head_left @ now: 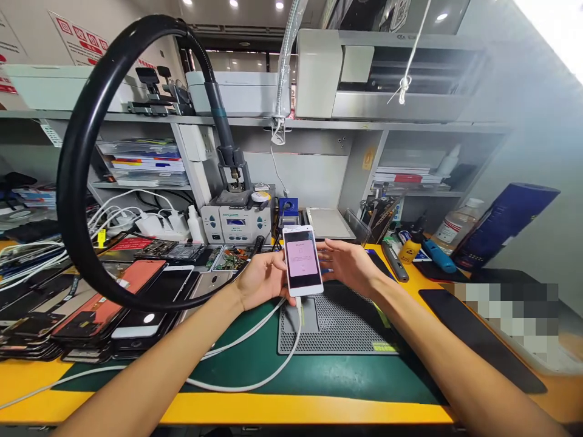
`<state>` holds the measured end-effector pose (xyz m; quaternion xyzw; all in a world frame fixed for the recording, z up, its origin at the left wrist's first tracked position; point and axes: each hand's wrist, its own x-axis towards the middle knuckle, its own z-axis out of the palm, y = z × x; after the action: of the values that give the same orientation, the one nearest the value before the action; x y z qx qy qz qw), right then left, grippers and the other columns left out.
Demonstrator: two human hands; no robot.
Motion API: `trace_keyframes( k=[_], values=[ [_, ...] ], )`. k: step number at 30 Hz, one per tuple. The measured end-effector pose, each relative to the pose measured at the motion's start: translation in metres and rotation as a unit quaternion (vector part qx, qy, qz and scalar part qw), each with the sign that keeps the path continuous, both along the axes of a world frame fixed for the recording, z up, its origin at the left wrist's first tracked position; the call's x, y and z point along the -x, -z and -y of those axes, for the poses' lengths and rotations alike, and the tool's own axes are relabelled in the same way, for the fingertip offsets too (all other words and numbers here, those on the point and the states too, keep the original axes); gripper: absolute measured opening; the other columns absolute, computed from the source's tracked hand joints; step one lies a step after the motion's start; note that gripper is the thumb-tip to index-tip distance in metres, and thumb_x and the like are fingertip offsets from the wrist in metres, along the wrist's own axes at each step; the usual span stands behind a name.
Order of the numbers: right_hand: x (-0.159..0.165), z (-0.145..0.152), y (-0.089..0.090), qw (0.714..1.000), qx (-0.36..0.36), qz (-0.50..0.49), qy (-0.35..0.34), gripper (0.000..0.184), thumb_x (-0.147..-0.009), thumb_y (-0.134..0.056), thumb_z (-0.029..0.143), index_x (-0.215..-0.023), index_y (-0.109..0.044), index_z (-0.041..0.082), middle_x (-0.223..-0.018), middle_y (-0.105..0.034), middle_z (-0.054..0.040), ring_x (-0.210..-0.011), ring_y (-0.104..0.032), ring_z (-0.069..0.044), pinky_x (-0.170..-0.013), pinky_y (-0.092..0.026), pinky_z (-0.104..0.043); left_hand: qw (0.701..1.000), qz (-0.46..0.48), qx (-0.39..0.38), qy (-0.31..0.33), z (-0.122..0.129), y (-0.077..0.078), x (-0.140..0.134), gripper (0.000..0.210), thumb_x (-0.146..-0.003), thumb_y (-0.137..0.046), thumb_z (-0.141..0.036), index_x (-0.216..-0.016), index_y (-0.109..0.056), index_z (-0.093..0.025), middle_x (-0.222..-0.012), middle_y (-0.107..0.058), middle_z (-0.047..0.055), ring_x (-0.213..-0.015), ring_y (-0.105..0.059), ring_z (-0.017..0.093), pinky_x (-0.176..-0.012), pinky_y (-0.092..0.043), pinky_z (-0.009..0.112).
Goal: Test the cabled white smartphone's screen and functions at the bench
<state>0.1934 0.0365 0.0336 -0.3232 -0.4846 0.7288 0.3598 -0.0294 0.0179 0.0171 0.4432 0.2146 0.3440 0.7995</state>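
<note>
Over a mat point(346, 328) on the surface point(255, 413), a phone point(304, 262) is held; stacked phones point(164, 287) are laid to the left, bottles point(455, 227) to the right, a rework station point(237, 229) is set behind.

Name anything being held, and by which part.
The left hand holds the white phone by its left edge; the right hand is open beside it, contact unclear.

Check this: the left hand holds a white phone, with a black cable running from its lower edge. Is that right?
No: the cable is white, not black, as the head view shows. The left hand does hold the white phone, with the cable running from its lower edge.
</note>
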Motion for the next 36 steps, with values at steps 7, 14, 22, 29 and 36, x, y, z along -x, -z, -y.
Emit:
trace_keyframes(
  k=[7,14,22,29,36],
  values=[
    [0.008,0.012,-0.005,0.998,0.036,-0.006,-0.044,0.035,-0.084,-0.049,0.028,-0.116,-0.061,0.024,-0.099,-0.071,-0.0075,-0.086,-0.064,-0.024,-0.082,-0.050,-0.041,0.999,0.015,0.037,0.002,-0.004,0.003,0.000,0.050,-0.071,-0.049,-0.023,-0.120,-0.057,-0.016,-0.097,-0.067,0.012,-0.078,-0.062,0.027,-0.059,-0.055,0.041],
    [0.012,0.015,-0.009,0.997,0.055,-0.022,-0.047,0.039,-0.081,-0.047,0.025,-0.118,-0.061,0.022,-0.103,-0.071,-0.0090,-0.095,-0.064,-0.026,-0.088,-0.049,-0.044,0.997,0.028,0.073,0.015,-0.004,0.003,0.001,0.053,-0.070,-0.049,-0.025,-0.121,-0.058,-0.016,-0.098,-0.067,0.013,-0.078,-0.060,0.026,-0.060,-0.053,0.039],
    [0.015,0.016,-0.004,0.999,0.018,0.004,-0.044,0.033,-0.089,-0.046,0.037,-0.111,-0.063,0.019,-0.103,-0.071,-0.0101,-0.094,-0.063,-0.023,-0.085,-0.049,-0.038,0.997,0.030,0.055,0.037,-0.004,0.007,0.001,0.049,-0.070,-0.050,-0.024,-0.117,-0.060,-0.013,-0.101,-0.066,0.014,-0.080,-0.060,0.026,-0.062,-0.054,0.040],
    [0.007,-0.007,0.008,0.946,-0.151,0.159,0.239,0.036,-0.086,-0.052,0.043,-0.106,-0.065,0.016,-0.103,-0.068,-0.0096,-0.093,-0.063,-0.023,-0.076,-0.051,-0.034,0.997,0.014,0.053,0.048,-0.004,0.010,0.003,0.046,-0.070,-0.051,-0.029,-0.113,-0.059,-0.014,-0.088,-0.067,0.013,-0.074,-0.061,0.026,-0.062,-0.054,0.040],
    [-0.008,0.100,-0.042,0.909,-0.283,0.101,0.290,0.033,-0.089,-0.047,0.040,-0.093,-0.073,0.020,-0.097,-0.071,-0.0111,-0.100,-0.065,-0.031,-0.091,-0.051,-0.046,0.995,-0.024,0.062,0.071,-0.005,0.015,0.001,0.044,-0.070,-0.051,-0.035,-0.107,-0.060,-0.011,-0.087,-0.067,0.014,-0.071,-0.061,0.025,-0.061,-0.055,0.040]
  ],
)
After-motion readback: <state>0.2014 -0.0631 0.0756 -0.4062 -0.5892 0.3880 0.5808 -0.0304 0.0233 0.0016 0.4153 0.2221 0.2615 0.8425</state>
